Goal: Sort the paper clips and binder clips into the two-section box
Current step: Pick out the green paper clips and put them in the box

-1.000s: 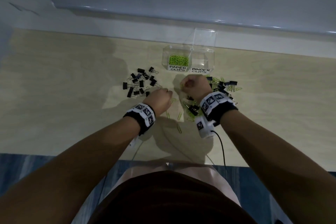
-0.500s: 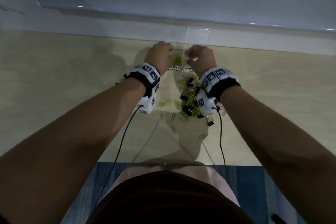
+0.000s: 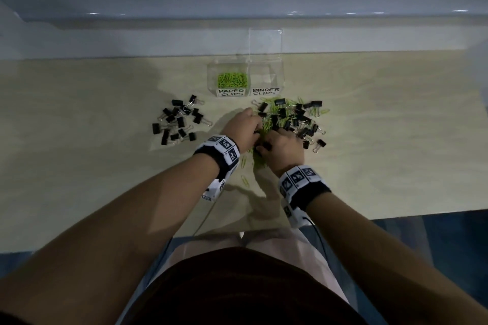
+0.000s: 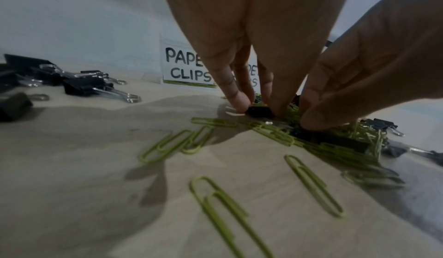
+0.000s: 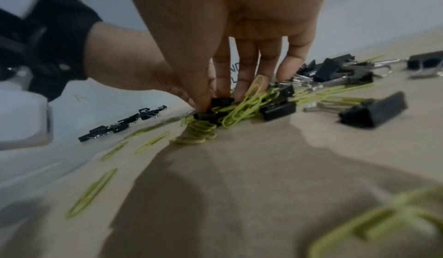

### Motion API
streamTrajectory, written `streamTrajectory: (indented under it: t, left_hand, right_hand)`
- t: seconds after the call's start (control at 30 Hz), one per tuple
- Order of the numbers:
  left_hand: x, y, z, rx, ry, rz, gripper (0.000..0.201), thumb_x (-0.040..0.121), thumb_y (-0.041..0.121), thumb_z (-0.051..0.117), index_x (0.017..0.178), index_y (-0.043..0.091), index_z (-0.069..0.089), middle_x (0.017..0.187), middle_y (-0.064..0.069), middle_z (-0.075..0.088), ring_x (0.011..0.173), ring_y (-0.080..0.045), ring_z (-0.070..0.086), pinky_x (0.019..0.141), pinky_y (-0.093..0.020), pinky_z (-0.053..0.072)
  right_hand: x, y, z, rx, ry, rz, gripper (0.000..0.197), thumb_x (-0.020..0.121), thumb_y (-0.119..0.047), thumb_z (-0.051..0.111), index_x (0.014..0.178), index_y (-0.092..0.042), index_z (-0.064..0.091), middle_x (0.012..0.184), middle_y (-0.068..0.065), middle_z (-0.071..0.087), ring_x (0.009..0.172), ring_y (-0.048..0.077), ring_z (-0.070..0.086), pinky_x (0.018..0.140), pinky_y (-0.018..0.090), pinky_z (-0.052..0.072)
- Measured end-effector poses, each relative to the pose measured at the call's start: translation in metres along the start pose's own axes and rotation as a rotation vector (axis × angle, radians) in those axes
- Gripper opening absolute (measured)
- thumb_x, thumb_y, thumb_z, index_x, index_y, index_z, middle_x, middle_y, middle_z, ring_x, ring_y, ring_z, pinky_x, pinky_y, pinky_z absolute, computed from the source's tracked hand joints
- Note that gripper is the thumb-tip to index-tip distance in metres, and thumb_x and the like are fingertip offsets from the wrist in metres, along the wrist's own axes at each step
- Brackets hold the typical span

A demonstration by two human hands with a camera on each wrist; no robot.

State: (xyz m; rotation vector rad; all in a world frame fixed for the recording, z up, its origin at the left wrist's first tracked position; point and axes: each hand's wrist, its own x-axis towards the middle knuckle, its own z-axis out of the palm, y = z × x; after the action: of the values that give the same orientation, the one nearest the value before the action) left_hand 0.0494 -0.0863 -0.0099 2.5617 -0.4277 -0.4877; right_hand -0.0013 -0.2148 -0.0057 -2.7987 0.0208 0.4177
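The clear two-section box (image 3: 280,79) stands at the back of the table. Its PAPER CLIPS half holds green paper clips (image 3: 232,79); the BINDER CLIPS half looks empty. A mixed pile (image 3: 290,117) of green paper clips and black binder clips lies in front of the box. My left hand (image 3: 254,130) (image 4: 282,114) pinches into the pile's near-left edge, its fingertips (image 4: 239,102) and thumb round green paper clips with a black binder clip (image 4: 260,110) among them. My right hand (image 3: 261,146) (image 5: 213,101) pinches the same tangle of paper clips (image 5: 239,110) right beside it.
A separate heap of black binder clips (image 3: 179,124) lies left of the hands. Loose green paper clips (image 3: 245,181) are scattered near the table's front edge. The box lid (image 3: 265,39) stands up behind the right section, against the wall.
Both hands have come back from above the box to the mixed pile and gone down into the clips. A second ago they were at the pile, then rose to the box.
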Motion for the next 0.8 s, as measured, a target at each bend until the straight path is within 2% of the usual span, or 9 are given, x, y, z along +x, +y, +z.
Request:
streamTrajectory:
  t: [0.07, 0.13, 0.23, 0.37, 0.47, 0.53, 0.6, 0.67, 0.8]
  left_hand:
    - [-0.001, -0.001, -0.001, -0.028, 0.006, 0.004, 0.014, 0.078, 0.008, 0.063, 0.092, 0.009, 0.062, 0.102, -0.008, 0.054, 0.089, -0.026, 0.054, 0.077, -0.031, 0.043]
    - [-0.005, -0.007, -0.001, -0.080, 0.033, -0.003, 0.018, 0.076, 0.007, 0.063, 0.094, 0.011, 0.061, 0.102, -0.007, 0.052, 0.089, -0.024, 0.054, 0.079, -0.034, 0.047]
    - [-0.014, -0.020, -0.005, -0.118, 0.110, -0.019, 0.027, 0.075, 0.003, 0.062, 0.101, 0.012, 0.057, 0.108, -0.008, 0.048, 0.097, -0.021, 0.050, 0.084, -0.032, 0.047]
    - [-0.024, -0.041, -0.021, -0.047, 0.251, -0.072, 0.035, 0.073, -0.009, 0.055, 0.104, 0.010, 0.056, 0.112, -0.011, 0.045, 0.107, -0.024, 0.043, 0.088, -0.027, 0.041]
    - [-0.026, -0.055, -0.028, -0.010, 0.335, -0.095, 0.043, 0.070, -0.012, 0.051, 0.106, 0.009, 0.057, 0.113, -0.014, 0.044, 0.108, -0.031, 0.040, 0.091, -0.041, 0.046]
    - [-0.027, -0.056, -0.029, 0.031, 0.359, -0.090, 0.042, 0.071, -0.009, 0.052, 0.109, 0.009, 0.056, 0.115, -0.015, 0.045, 0.109, -0.033, 0.039, 0.092, -0.044, 0.044]
    - [-0.029, -0.048, -0.026, 0.075, 0.342, -0.055, 0.037, 0.075, -0.001, 0.055, 0.110, 0.010, 0.057, 0.117, -0.014, 0.046, 0.111, -0.032, 0.038, 0.096, -0.041, 0.040]
    - [-0.033, -0.036, -0.019, 0.069, 0.248, 0.026, 0.030, 0.081, 0.009, 0.058, 0.111, 0.012, 0.058, 0.117, -0.008, 0.049, 0.113, -0.027, 0.039, 0.099, -0.038, 0.034]
    - [-0.040, -0.016, 0.006, 0.067, -0.020, 0.208, 0.031, 0.086, 0.021, 0.060, 0.117, 0.014, 0.059, 0.116, -0.003, 0.055, 0.109, -0.020, 0.042, 0.096, -0.035, 0.036]
  right_hand:
    - [0.002, -0.003, 0.001, 0.033, -0.026, 0.020, 0.015, 0.082, -0.032, 0.059, 0.090, -0.021, 0.062, 0.093, 0.003, 0.060, 0.093, 0.026, 0.056, 0.091, 0.045, 0.043]
    - [0.002, 0.000, 0.001, 0.141, -0.019, 0.032, 0.005, 0.077, -0.023, 0.059, 0.082, -0.023, 0.062, 0.089, 0.002, 0.061, 0.087, 0.027, 0.057, 0.088, 0.046, 0.046]
    - [-0.002, 0.011, -0.003, 0.301, 0.017, -0.001, 0.012, 0.075, -0.011, 0.062, 0.076, -0.022, 0.058, 0.084, -0.001, 0.059, 0.074, 0.019, 0.055, 0.076, 0.039, 0.052]
    - [-0.008, 0.032, -0.016, 0.250, 0.156, -0.145, 0.024, 0.072, 0.008, 0.061, 0.084, -0.013, 0.066, 0.089, 0.002, 0.060, 0.079, 0.019, 0.057, 0.068, 0.027, 0.048]
    - [-0.001, 0.059, -0.027, 0.198, 0.307, -0.146, 0.026, 0.071, 0.010, 0.061, 0.084, -0.010, 0.068, 0.089, 0.003, 0.061, 0.078, 0.020, 0.058, 0.066, 0.033, 0.052]
    - [0.005, 0.079, -0.036, 0.175, 0.363, -0.069, 0.022, 0.073, 0.004, 0.064, 0.087, -0.012, 0.067, 0.091, 0.003, 0.062, 0.078, 0.022, 0.059, 0.068, 0.039, 0.054]
    - [0.006, 0.092, -0.042, 0.130, 0.351, 0.014, 0.022, 0.075, -0.007, 0.068, 0.094, -0.016, 0.065, 0.096, 0.003, 0.062, 0.086, 0.024, 0.059, 0.078, 0.045, 0.052]
    - [0.003, 0.093, -0.042, 0.081, 0.315, 0.043, 0.022, 0.076, -0.013, 0.068, 0.097, -0.019, 0.065, 0.098, 0.002, 0.061, 0.093, 0.025, 0.057, 0.086, 0.046, 0.045]
    - [-0.012, 0.061, -0.026, 0.030, 0.213, -0.160, 0.014, 0.077, -0.024, 0.066, 0.091, -0.023, 0.068, 0.096, -0.005, 0.062, 0.093, 0.020, 0.054, 0.087, 0.041, 0.038]
